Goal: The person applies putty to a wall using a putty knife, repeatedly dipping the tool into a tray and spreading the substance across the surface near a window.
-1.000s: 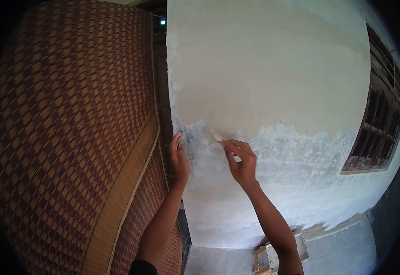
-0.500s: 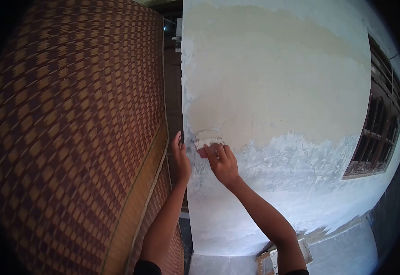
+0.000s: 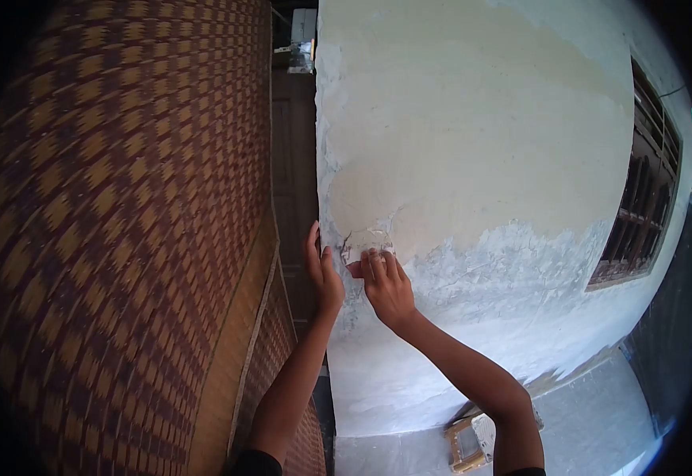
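My right hand (image 3: pixel 390 293) is closed on a flat scraper (image 3: pixel 355 270), its reddish edge showing beside the fingertips. Most of the scraper is hidden by the fingers or hard to tell from the whitish filler (image 3: pixel 371 240) around it. The tool lies against the wall (image 3: pixel 473 159), close to its left corner, where the plaster is cracked and patchy. Just left of it, my left hand (image 3: pixel 326 274) stands upright at that corner, fingers stretched and thumb apart, holding nothing.
A woven brown-and-tan screen (image 3: pixel 140 198) fills the left side, with a dark door (image 3: pixel 292 159) in the gap. To the right is a barred window (image 3: pixel 643 190). A small wooden stool (image 3: pixel 465 444) stands on the floor below my right arm.
My view has shifted slightly. The left hand has moved a little right, nearer the wall's corner. My right hand keeps the scraper on nearly the same patch, its fingers laid flatter.
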Demonstrator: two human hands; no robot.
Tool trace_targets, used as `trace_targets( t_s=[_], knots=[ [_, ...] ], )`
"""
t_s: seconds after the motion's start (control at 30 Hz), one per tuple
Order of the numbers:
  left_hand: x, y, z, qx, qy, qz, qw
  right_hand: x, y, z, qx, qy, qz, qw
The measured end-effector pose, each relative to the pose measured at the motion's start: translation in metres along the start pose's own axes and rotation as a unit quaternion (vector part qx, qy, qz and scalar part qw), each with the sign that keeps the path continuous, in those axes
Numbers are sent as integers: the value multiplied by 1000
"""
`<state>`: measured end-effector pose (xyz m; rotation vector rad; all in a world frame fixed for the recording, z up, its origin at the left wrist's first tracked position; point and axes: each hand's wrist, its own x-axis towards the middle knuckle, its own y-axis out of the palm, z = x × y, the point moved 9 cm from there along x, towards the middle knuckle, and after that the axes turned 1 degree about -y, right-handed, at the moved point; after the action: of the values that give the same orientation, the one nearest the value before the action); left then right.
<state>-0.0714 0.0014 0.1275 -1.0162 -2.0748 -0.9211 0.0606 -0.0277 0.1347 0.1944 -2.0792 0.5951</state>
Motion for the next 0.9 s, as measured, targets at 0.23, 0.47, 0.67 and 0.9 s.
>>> trace_targets(
  t_s=[0.23, 0.47, 0.67, 0.9],
  knots=[
    [-3, 11, 4, 8, -3, -40, 999, -7, 13, 4, -33, -21, 23, 999],
    [-4, 10, 2, 6, -15, -41, 999, -15, 21, 10, -63, -30, 7, 998],
    [-3, 12, 0, 3, -9, -39, 999, -22, 28, 12, -85, -28, 9, 996],
    [-3, 11, 4, 36, 2, -39, 999, -47, 33, 19, -69, -42, 41, 996]
  ],
)
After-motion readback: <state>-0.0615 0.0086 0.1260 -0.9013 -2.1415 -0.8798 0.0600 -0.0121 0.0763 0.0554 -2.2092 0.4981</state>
